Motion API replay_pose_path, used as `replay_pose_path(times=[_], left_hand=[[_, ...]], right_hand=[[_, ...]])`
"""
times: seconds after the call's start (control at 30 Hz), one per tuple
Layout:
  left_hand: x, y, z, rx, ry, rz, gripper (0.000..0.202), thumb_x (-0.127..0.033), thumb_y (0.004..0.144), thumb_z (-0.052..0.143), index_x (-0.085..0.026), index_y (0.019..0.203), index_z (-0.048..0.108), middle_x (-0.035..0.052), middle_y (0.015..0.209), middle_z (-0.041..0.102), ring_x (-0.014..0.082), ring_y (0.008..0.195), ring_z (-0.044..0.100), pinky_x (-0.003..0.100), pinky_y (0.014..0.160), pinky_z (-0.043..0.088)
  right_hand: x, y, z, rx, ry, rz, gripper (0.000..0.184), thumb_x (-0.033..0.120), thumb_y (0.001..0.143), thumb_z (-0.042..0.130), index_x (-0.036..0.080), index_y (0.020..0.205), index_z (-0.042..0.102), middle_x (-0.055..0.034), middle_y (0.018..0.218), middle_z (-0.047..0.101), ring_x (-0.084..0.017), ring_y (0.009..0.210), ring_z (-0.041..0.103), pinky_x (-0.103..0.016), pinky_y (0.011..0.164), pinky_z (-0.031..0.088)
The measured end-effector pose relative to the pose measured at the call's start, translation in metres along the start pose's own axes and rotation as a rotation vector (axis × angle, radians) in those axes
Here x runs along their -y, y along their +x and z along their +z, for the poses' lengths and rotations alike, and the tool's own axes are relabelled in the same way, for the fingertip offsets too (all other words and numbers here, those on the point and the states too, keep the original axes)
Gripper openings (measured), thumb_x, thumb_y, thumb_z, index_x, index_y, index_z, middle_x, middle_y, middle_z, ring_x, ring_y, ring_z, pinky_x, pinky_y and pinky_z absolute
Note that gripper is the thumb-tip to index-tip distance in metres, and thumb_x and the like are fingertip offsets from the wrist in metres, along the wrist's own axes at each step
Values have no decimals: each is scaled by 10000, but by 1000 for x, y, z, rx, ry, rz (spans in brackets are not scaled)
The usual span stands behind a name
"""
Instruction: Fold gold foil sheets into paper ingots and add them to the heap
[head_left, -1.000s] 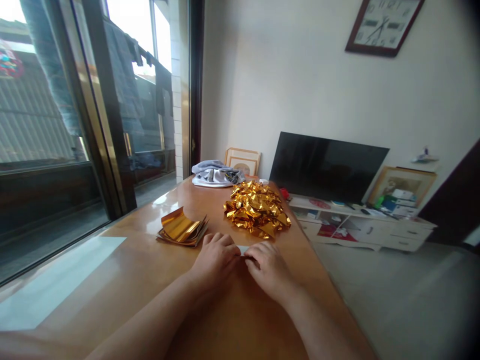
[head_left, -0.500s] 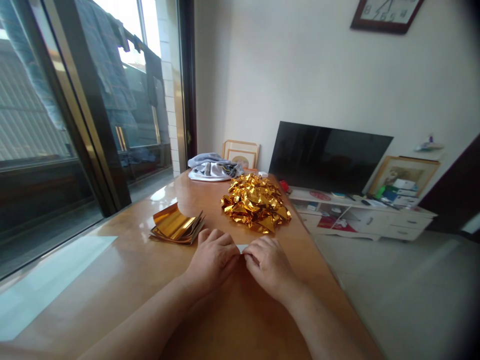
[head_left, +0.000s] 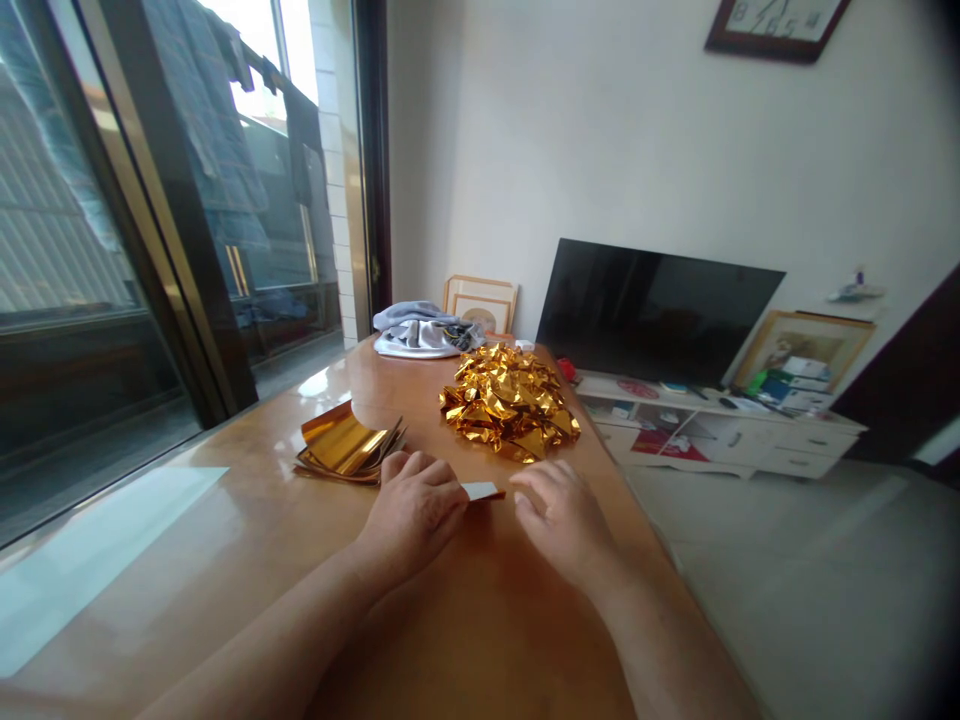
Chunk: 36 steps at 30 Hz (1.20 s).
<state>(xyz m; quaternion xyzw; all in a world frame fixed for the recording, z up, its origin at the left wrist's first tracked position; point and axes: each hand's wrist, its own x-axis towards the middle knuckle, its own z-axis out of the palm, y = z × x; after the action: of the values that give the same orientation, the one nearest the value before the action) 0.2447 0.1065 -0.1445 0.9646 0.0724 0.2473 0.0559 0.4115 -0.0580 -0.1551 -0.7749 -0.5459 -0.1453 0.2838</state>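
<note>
Low over the wooden table (head_left: 480,620), my left hand (head_left: 416,510) is closed on the left end of a small folded foil paper (head_left: 482,491). Its pale side faces up, with a gold-orange edge at the right tip; my fingers hide the rest. My right hand (head_left: 564,520) is just to the right, apart from the paper, its thumb and fingers parted with nothing between them. Beyond my left hand lies a stack of gold foil sheets (head_left: 345,445), the top sheet curling up. A heap of folded gold foil pieces (head_left: 514,400) sits farther back, past my right hand.
Bundled grey cloth (head_left: 424,330) and a picture frame (head_left: 480,303) are at the table's far end. A pale sheet (head_left: 112,560) lies along the left edge, near the glass door (head_left: 172,250). Right of the table are a television (head_left: 652,315) and a low white cabinet (head_left: 739,435).
My right hand has let go of the folded paper and moved right, its fingers parting. My left hand has shifted slightly left with the paper, and more of the paper now shows.
</note>
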Motion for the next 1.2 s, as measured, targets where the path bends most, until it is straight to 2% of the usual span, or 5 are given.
replay_pose_path(times=[0.07,0.2,0.63,0.87,1.2], left_hand=[[-4,0,1,12,-13,11,302,-357,977,455,-280,855,720,52,868,648,229,911,473,452,876,266],[-7,0,2,25,-26,20,246,-354,947,512,-298,887,744,53,872,648,234,931,471,456,893,268],[9,1,-3,-24,3,-62,194,-319,882,577,-300,856,768,37,869,685,237,939,499,439,919,287],[26,-1,-2,-121,49,-241,191,-310,863,557,-272,860,744,35,900,710,242,933,563,412,903,320],[1,2,25,92,-650,-413,452,-573,866,554,-168,696,663,-2,637,614,155,636,535,241,571,320]], right_hand=[[12,-1,4,14,27,-72,226,285,881,644,254,1103,674,-61,1117,678,-247,1066,541,-374,906,390],[26,-2,9,116,13,-126,133,299,956,579,266,936,706,-31,954,692,-211,949,542,-355,849,378],[10,-3,-3,144,-21,-84,169,257,949,574,252,829,692,-17,884,685,-195,899,533,-324,801,339],[-1,-2,-1,32,-62,20,180,249,939,549,239,810,674,-46,871,674,-214,877,548,-325,775,365],[34,-8,16,33,-54,-70,157,248,946,552,236,834,662,-52,836,651,-219,871,539,-345,775,367]])
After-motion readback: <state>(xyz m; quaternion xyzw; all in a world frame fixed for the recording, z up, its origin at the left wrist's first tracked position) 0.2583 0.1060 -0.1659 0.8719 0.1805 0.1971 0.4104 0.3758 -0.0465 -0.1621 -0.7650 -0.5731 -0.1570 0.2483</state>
